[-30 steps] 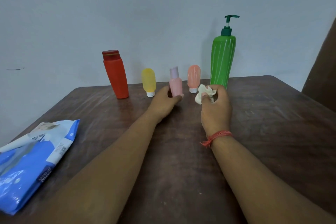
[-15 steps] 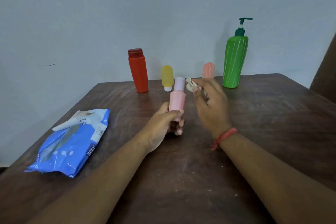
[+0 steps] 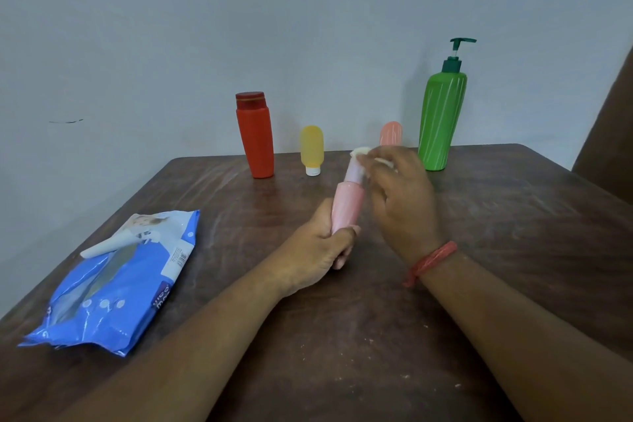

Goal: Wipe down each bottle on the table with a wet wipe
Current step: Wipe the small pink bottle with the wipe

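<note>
Wipe packet (image 3: 116, 279): blue, lying flat at the left edge of the counter (image 3: 513, 250), well apart from both hands; its flap looks lifted. Red bottle (image 3: 255, 135): upright at the back of the counter, untouched. Yellow bottle (image 3: 311, 149): small, standing on its white cap just beside the red one. Left hand (image 3: 315, 250): fingers curled round the lower end of the pink bottle (image 3: 347, 205), lifting it clear of the counter. The pink bottle's long axis runs up and slightly to the right, away from the person, with its paler cap end uppermost. Wet wipe (image 3: 363, 151): a bunched white wad, pinched in the right hand and sitting on the cap end of the pink bottle. Right hand (image 3: 400, 202): fingers bent over the wipe, directly right of and above the bottle's upper half, so the bottle lies just to its left; this hand is the nearer one to the unwiped length. Judged step: wiping the pink bottle from the top, the stroke likely to run down the long axis toward the left hand's grip. Peach bottle (image 3: 390, 133): small, at the back, partly hidden behind the right hand. Green pump bottle (image 3: 442, 120): tallest, upright at the back right, untouched.
</note>
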The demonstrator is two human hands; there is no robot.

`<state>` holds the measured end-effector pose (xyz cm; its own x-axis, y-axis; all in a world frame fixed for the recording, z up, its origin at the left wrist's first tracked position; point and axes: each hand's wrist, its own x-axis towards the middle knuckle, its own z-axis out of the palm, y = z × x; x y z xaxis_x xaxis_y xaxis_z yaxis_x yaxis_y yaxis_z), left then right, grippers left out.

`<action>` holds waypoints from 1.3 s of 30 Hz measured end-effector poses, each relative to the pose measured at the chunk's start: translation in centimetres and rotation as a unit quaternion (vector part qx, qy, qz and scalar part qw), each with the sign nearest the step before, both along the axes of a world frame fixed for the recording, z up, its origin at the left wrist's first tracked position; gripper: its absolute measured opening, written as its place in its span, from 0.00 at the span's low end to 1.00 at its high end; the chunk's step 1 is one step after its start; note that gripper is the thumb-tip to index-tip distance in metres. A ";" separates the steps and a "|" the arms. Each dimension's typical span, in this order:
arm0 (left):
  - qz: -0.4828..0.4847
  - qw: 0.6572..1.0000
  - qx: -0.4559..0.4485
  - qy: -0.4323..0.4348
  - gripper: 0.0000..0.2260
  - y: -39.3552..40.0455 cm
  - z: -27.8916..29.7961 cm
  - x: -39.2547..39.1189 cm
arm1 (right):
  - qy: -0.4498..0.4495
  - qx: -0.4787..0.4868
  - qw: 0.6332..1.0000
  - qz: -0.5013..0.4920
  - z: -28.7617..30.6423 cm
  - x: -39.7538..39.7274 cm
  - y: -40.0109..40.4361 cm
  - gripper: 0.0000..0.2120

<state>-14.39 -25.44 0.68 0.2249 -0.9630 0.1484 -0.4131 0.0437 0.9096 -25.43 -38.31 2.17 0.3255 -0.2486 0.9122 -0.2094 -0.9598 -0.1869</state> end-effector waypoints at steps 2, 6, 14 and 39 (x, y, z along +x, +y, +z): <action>0.011 1.000 -0.006 0.011 0.11 -0.1 0.1 0.1 | 0.049 -0.063 0.996 0.028 -0.6 -0.1 0.5 0.14; 0.012 1.000 -0.005 -0.026 0.09 -0.2 -0.2 0.2 | 0.035 -0.058 0.998 -0.016 -0.1 0.0 -0.6 0.15; 0.021 0.999 0.005 -0.038 0.11 -0.1 -0.2 0.2 | 0.047 -0.036 0.998 -0.019 -0.1 -0.5 -0.3 0.16; 0.036 0.997 0.007 -0.074 0.14 -0.4 -0.7 0.7 | 0.068 0.018 0.997 0.004 -0.4 -0.2 0.5 0.16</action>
